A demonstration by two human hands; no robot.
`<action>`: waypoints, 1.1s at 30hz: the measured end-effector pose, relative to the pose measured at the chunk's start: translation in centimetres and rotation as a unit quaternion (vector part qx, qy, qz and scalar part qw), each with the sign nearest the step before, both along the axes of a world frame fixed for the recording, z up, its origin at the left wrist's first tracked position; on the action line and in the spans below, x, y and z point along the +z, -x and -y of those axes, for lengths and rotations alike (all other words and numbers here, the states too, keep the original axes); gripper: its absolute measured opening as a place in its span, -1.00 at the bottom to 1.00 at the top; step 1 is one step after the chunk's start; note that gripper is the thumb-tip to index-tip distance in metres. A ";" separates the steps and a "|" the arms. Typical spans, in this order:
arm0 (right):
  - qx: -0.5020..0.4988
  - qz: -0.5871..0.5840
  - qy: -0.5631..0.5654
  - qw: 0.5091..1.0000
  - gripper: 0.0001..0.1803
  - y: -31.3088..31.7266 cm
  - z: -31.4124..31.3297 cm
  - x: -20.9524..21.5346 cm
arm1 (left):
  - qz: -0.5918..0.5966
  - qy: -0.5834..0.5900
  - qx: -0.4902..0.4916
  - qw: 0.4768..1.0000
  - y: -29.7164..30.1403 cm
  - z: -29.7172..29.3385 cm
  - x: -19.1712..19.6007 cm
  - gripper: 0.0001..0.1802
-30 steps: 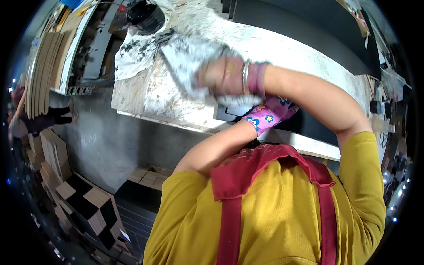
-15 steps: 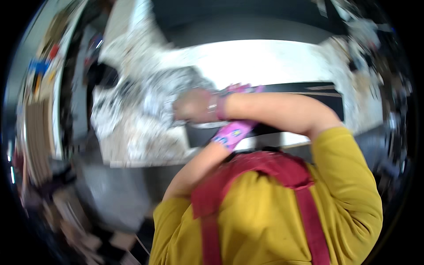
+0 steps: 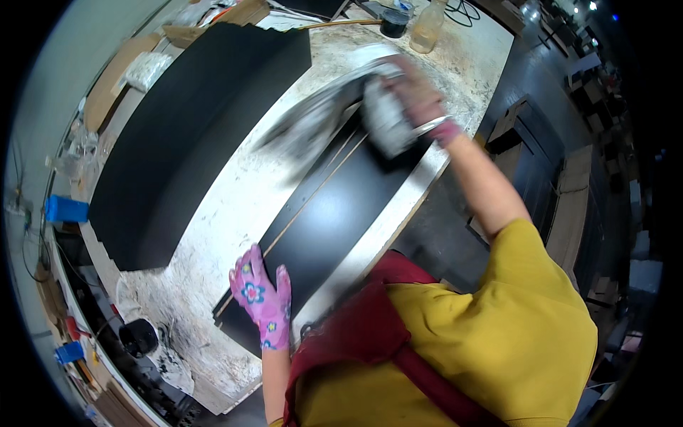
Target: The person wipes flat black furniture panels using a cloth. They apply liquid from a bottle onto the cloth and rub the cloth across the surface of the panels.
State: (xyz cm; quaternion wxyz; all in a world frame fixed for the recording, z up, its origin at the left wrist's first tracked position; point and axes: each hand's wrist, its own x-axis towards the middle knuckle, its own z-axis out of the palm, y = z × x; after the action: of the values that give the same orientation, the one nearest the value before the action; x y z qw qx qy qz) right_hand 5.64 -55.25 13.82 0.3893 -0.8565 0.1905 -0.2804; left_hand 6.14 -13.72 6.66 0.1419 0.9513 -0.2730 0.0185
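My left hand (image 3: pixel 260 290), in a pink floral glove, rests with its fingers apart on the near left end of a glossy black board (image 3: pixel 331 206). A thin tan strip (image 3: pixel 307 204) runs lengthwise along that board. At the far end my right hand (image 3: pixel 416 94), in a duller stained glove, is closed on a smudged white and grey rag (image 3: pixel 388 117). The rag is blurred by motion and hides the board's far end. Part of it trails to the left, over the board's edge.
A larger black panel (image 3: pixel 192 135) lies on the worn white table (image 3: pixel 231 203), left of the board. At the far edge stand a glass bottle (image 3: pixel 427 28) and a dark cup (image 3: pixel 393 23). A black pot (image 3: pixel 139 337) is by the table's left corner. Flat cartons (image 3: pixel 569 185) lie at right.
My right hand has swept from the left side to the board's far right end with the rag. My arms have uncrossed, and the view has turned. My left hand now shows flat on the board.
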 end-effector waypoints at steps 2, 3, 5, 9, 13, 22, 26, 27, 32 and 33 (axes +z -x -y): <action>-0.167 0.033 -0.123 0.978 -0.40 4.5 8.1 -0.2 | -0.002 -0.002 -0.004 1.000 0.1 -0.9 -0.4 -0.35; -0.202 0.072 -0.191 0.958 -0.40 6.3 10.6 -1.2 | 0.003 -0.008 -0.006 1.000 0.4 -1.8 -0.4 -0.36; -0.168 0.011 -0.211 0.963 -0.36 9.9 14.8 -3.1 | 0.021 -0.041 0.005 0.999 1.1 -4.0 -0.9 -0.41; -0.183 0.015 -0.219 0.958 -0.39 12.6 18.2 -9.4 | -0.007 -0.097 0.045 0.994 2.2 -6.8 0.0 -0.45; -0.132 -0.075 -0.121 0.981 -0.38 11.3 18.1 -8.9 | -0.001 -0.160 0.087 0.983 2.6 -4.8 0.8 -0.44; -0.079 -0.095 0.075 0.989 -0.49 10.2 17.6 -13.3 | 0.017 -0.246 -0.207 0.947 4.3 7.6 -1.1 -0.09; -0.092 -0.093 0.040 0.991 -0.53 10.0 17.5 -12.5 | -0.021 -0.184 -0.165 0.969 3.7 8.9 0.0 -0.03; -0.084 -0.113 0.050 0.989 -0.55 9.8 17.6 -12.2 | -0.021 -0.188 -0.168 0.967 3.9 8.9 -0.1 -0.03; -0.086 -0.083 0.075 0.990 -0.59 9.8 17.1 -11.9 | -0.027 -0.182 -0.166 0.969 4.1 8.4 -0.4 -0.07; -0.080 -0.080 0.073 0.991 -0.59 9.9 17.2 -12.4 | -0.037 -0.181 -0.163 0.969 3.9 8.6 -0.2 -0.08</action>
State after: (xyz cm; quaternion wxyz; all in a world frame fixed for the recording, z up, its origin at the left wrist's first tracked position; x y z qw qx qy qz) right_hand -4.26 -72.45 1.42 0.2859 -0.8843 0.2682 -0.2539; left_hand 2.19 -22.30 6.46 -0.0212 0.9039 -0.4175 -0.0902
